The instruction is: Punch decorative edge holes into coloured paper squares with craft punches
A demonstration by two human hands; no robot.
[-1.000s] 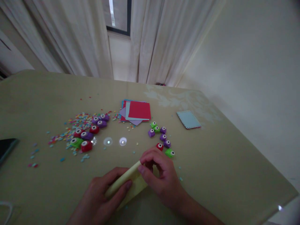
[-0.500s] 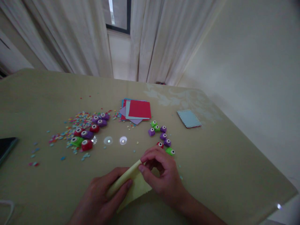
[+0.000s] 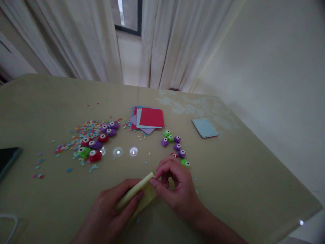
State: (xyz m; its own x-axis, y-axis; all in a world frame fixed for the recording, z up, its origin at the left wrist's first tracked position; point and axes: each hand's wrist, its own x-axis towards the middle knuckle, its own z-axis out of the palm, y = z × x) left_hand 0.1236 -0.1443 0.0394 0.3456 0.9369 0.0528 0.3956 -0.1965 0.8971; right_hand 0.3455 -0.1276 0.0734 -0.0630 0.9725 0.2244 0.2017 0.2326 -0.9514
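A sheet of yellow paper, partly rolled into a tube along its upper edge, is held low over the table's front. My left hand wraps round the rolled part, its thumb pressing on the near side. At the roll's upper right end, my right hand pinches the paper between thumb and fingers. Just beyond the right hand lie several small purple, green and red one-eyed pieces, a red one partly hidden by the fingers.
Colourful confetti bits are scattered at left beside more one-eyed pieces. Coloured paper squares are stacked at the back. A pale blue square lies at right. Two clear discs sit mid-table. A dark flat device is at the left edge.
The yellow sheet is rolled up further, and less of its flat part shows below the tube. Both hands keep nearly the same places.
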